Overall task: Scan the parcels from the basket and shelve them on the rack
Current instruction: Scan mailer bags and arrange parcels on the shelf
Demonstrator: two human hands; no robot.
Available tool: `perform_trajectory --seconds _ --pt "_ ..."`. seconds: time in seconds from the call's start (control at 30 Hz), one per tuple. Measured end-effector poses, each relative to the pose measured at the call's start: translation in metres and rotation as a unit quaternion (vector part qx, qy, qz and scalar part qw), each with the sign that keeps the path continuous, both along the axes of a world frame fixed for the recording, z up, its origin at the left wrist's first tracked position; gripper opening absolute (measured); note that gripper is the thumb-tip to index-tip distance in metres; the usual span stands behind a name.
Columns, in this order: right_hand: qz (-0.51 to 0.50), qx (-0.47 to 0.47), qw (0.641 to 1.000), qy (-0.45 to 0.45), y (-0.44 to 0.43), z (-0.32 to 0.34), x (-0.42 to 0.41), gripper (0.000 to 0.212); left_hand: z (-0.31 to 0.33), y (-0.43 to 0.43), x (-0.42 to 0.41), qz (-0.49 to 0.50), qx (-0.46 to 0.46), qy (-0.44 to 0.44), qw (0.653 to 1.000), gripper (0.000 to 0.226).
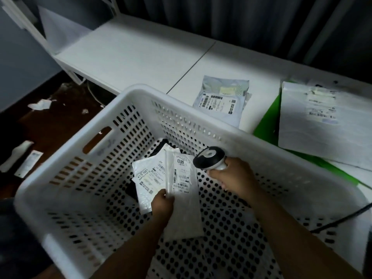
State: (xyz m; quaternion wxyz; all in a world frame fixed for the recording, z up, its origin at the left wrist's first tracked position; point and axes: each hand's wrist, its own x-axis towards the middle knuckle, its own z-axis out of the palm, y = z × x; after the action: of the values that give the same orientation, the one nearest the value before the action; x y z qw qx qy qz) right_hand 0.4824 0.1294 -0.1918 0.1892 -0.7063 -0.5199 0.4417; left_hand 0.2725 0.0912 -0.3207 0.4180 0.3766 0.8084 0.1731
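Observation:
A white perforated basket (84,186) fills the foreground. Inside it, my left hand (162,206) grips a long white parcel (184,190) with a barcode label, lifted slightly off the basket floor. Beside it lies another white labelled parcel (148,182), partly under the held one, with a dark item below them. My right hand (233,176) holds a white and black barcode scanner (209,160), its head just right of the held parcel's label. The white rack shelf (128,53) lies beyond the basket.
Two scanned-looking parcels lie on the shelf: a grey one (221,99) and a large white one (322,123) over a green sheet (265,121). A black cable (342,218) runs at the right. Paper scraps litter the dark floor (40,121) at the left.

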Motion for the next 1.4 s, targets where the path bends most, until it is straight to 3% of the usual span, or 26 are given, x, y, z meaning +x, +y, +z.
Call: perform_trajectory --seconds 0.2,0.33,0.57,0.7,0.83,1.17,1.4 --pt "0.008 0.014 0.997 0.080 -0.010 0.035 -0.011 0.017 0.059 0.004 -0.020 -0.002 0.116 0.020 0.993 0.021" --pt "0.020 0.020 0.991 0.133 -0.015 0.062 -0.018 0.016 0.112 -0.012 -0.028 -0.022 0.237 0.017 0.971 0.026" --pt "0.036 0.047 0.983 0.172 -0.020 0.109 -0.006 0.019 0.180 -0.016 -0.027 0.015 0.349 0.034 0.936 0.029" --pt "0.020 0.099 0.983 0.152 -0.021 0.128 0.012 0.021 0.205 0.008 -0.029 -0.032 0.360 0.074 0.930 0.017" --pt "0.027 0.144 0.983 0.112 -0.017 0.142 0.028 0.021 0.218 0.036 -0.032 -0.049 0.328 0.095 0.939 0.023" --pt "0.073 0.214 0.974 -0.016 -0.012 0.177 0.038 0.021 0.238 0.060 -0.037 -0.114 0.324 0.131 0.930 0.010" --pt "0.052 0.237 0.970 -0.011 -0.011 0.179 0.044 0.022 0.239 0.058 -0.034 -0.132 0.311 0.140 0.931 0.017"
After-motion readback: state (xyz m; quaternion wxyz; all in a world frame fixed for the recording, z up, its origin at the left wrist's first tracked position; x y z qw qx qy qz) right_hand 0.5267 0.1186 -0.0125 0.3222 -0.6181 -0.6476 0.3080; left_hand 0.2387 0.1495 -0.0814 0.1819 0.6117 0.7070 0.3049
